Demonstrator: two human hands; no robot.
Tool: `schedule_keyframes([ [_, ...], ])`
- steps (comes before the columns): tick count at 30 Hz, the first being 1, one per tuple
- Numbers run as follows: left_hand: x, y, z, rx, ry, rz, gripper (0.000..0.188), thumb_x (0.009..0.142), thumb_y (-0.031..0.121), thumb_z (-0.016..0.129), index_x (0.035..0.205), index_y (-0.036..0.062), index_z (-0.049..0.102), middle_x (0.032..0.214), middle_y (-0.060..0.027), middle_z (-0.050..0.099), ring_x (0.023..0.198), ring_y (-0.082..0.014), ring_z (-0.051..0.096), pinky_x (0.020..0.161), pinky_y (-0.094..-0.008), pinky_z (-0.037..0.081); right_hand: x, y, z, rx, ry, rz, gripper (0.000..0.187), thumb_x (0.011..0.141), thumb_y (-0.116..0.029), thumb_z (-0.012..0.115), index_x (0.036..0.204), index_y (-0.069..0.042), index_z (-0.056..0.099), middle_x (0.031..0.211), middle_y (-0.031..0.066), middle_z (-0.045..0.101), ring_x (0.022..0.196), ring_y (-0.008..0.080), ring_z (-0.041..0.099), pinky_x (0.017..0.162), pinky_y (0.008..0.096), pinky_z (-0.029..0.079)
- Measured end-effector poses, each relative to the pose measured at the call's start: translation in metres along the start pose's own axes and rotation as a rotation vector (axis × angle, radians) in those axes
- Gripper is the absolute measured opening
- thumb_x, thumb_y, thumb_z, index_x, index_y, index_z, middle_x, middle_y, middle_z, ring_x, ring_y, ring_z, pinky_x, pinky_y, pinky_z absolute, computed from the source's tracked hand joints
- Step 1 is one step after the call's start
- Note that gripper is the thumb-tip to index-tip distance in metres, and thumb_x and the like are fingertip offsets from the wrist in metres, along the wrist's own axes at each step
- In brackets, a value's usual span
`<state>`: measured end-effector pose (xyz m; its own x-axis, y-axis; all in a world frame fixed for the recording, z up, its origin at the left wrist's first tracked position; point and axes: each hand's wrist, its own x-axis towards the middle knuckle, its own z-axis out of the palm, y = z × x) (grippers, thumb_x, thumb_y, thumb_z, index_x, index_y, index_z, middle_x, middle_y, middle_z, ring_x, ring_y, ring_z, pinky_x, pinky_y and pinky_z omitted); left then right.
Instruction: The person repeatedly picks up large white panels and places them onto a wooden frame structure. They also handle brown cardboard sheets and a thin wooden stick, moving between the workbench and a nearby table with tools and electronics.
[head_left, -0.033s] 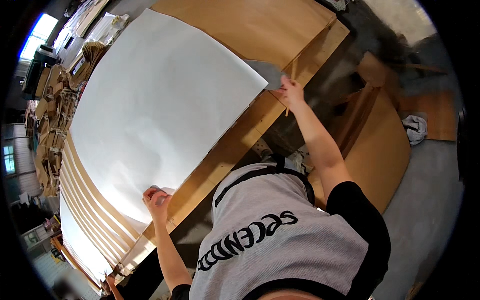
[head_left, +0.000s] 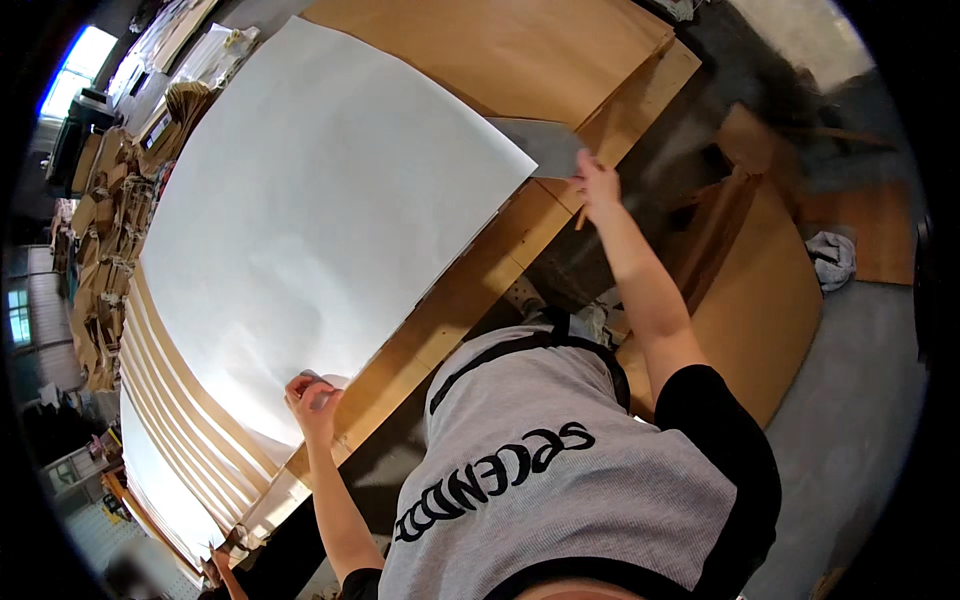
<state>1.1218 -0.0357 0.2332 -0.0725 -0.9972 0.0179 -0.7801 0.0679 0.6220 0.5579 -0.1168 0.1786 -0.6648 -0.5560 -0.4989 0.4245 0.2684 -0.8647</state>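
A large white sheet (head_left: pixel 320 200) lies across the long table, partly over brown paper (head_left: pixel 500 60). My left hand (head_left: pixel 315 402) is at its near edge, thumb and fingers curled together and pinching the edge; the sheet buckles slightly there. Past the sheet's far right corner, my right hand (head_left: pixel 598 185) is closed around a thin tan stick (head_left: pixel 580 219), whose lower end sticks out below the fist. A flat grey piece (head_left: pixel 545 146) lies between that hand and the sheet corner; whether the hand also grips it is hidden.
A pale wooden rail (head_left: pixel 470 290) runs along the table's near edge. Several tan strips (head_left: pixel 190 390) lie at the left, where another person's hand (head_left: pixel 218 568) shows. Brown board (head_left: pixel 750 300) leans at the right. Stacked cardboard (head_left: pixel 100 260) stands beyond the table.
My right hand has shifted slightly right and toward me, with the tan stick in it, and the grey piece has moved along with it. My left hand stays in place.
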Motion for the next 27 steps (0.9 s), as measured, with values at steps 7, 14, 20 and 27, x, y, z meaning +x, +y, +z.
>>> schedule_keyframes([
  [7,-0.001,0.006,0.000,0.055,-0.021,-0.003,0.022,0.052,0.005,0.075,0.066,0.0099,0.059,0.093,-0.0055,0.044,0.094,-0.0245,0.041,0.081,-0.0363,0.035,0.054,-0.023,-0.222,0.242,0.369,-0.123,0.035,0.084,-0.026,0.053,0.115,-0.010,0.047,0.109,0.0072,0.051,0.076,0.0165,0.051,0.044,0.0257,0.034],
  [14,0.013,0.024,-0.004,0.116,-0.039,-0.063,0.022,0.050,0.004,0.075,0.064,0.0096,0.059,0.092,-0.0062,0.045,0.094,-0.0259,0.041,0.081,-0.0373,0.037,0.061,0.036,-0.234,-0.131,0.176,-0.092,0.024,0.085,-0.035,0.051,0.092,-0.011,0.054,0.063,-0.0033,0.047,0.046,0.0094,0.041,0.038,0.0236,0.030],
  [20,0.004,0.013,-0.013,0.143,-0.037,-0.095,0.019,0.050,0.009,0.075,0.060,0.0116,0.059,0.094,-0.0064,0.047,0.097,-0.0275,0.042,0.084,-0.0372,0.037,0.063,0.073,-0.096,-0.133,-0.139,0.201,0.017,0.087,-0.029,0.048,0.088,-0.012,0.048,0.062,-0.0035,0.039,0.044,0.0068,0.035,0.033,0.0200,0.023],
  [27,0.001,-0.014,0.012,0.167,0.169,0.019,0.008,0.061,0.011,0.064,0.066,0.0121,0.057,0.092,-0.0072,0.052,0.094,-0.0288,0.047,0.083,-0.0386,0.039,0.151,0.111,-0.142,-0.125,-0.007,-0.095,0.034,0.085,-0.021,0.042,0.116,-0.009,0.048,0.105,0.0101,0.055,0.082,0.0223,0.054,0.059,0.0306,0.042],
])
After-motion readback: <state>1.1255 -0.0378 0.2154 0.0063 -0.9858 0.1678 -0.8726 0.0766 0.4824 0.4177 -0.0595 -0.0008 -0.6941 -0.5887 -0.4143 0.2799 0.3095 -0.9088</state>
